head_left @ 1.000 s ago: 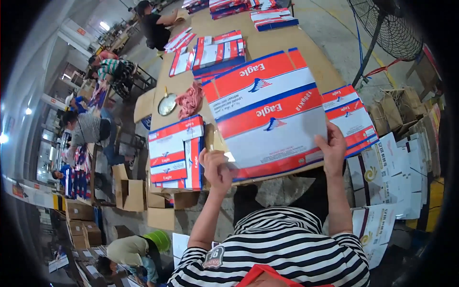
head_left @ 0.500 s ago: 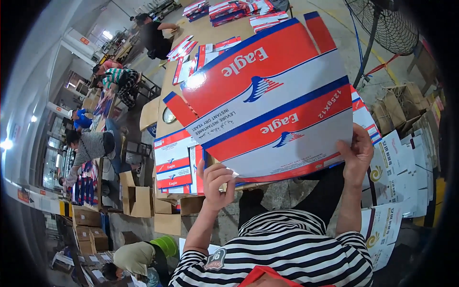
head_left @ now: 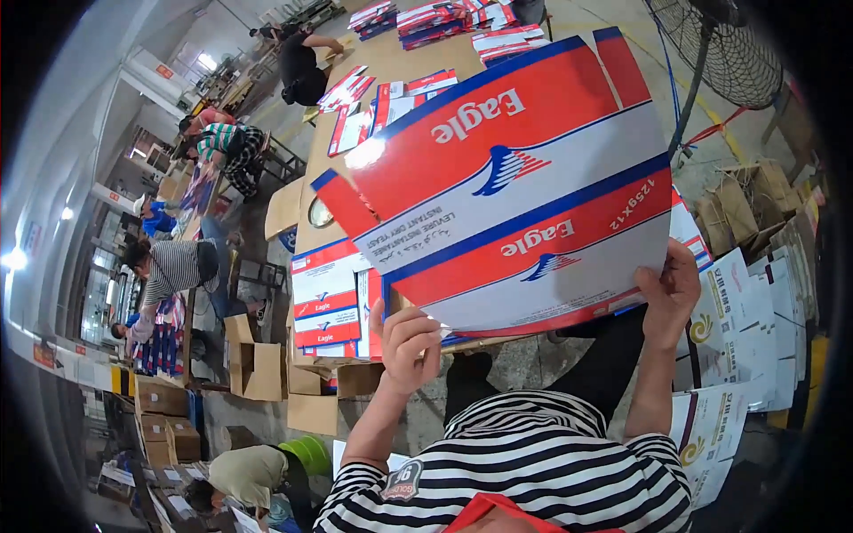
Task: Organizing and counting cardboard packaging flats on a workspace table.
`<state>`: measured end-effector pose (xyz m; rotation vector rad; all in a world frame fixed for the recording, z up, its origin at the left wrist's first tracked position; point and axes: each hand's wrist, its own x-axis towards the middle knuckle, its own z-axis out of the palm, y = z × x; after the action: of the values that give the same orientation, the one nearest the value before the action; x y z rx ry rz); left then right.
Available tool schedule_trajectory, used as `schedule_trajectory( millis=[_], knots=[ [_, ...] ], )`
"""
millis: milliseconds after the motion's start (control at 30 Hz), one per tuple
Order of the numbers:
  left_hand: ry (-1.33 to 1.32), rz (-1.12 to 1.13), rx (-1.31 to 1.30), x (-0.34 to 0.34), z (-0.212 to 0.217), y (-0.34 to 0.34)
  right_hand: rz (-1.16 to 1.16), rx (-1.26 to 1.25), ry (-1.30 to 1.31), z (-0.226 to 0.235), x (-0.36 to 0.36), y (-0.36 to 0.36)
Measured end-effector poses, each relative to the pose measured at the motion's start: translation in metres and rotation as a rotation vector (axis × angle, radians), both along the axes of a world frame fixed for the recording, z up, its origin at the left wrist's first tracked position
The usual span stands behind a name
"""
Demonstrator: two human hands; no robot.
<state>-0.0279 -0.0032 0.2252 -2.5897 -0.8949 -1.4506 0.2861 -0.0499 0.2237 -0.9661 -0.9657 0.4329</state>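
A large flat carton blank (head_left: 613, 147), glossy red, white and blue with a winged emblem, is held up before me at a tilt. My left hand (head_left: 410, 348) pinches its lower left corner. At the lower right edge my right hand (head_left: 666, 298) grips it, thumb on the printed face and fingers mostly behind. Flat printed cartons (head_left: 325, 306) in the same colours lie on the brown table (head_left: 355, 213) beyond my left hand. The blank covers part of the table.
Stacks of flat cartons (head_left: 435, 25) lie at the table's far end. A caged fan (head_left: 729, 58) stands far right, above brown cardboard boxes (head_left: 755, 204) and white printed sheets (head_left: 724, 329). Open brown boxes (head_left: 262, 369) sit left of the table. Several people work along the left.
The carton blank has shifted a little to the right and its tilt has changed slightly. Both hands keep their hold on it.
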Motion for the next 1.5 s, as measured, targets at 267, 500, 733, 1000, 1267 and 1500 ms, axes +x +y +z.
schedule_trajectory(
  millis=[267, 500, 733, 1000, 1267, 1500],
  knots=[
    [-0.009, -0.008, 0.008, -0.002, 0.001, 0.0, 0.004, -0.021, -0.009, -0.002, 0.002, 0.002],
    [0.014, 0.016, 0.082, -0.002, -0.003, 0.001, 0.039, -0.085, 0.041, -0.002, -0.002, 0.011],
    [0.059, 0.053, 0.173, -0.004, -0.009, 0.0, 0.206, -0.223, 0.186, -0.028, -0.001, 0.039],
    [0.125, 0.017, 0.155, -0.004, -0.009, 0.001, 0.409, -0.317, 0.255, -0.082, 0.005, 0.069],
    [0.109, -0.011, 0.081, -0.005, -0.015, 0.007, 0.549, -0.443, 0.268, -0.104, -0.001, 0.087],
    [-0.054, -0.054, -0.133, -0.006, -0.031, 0.015, 0.617, -0.579, 0.248, -0.118, -0.005, 0.099]
  ],
)
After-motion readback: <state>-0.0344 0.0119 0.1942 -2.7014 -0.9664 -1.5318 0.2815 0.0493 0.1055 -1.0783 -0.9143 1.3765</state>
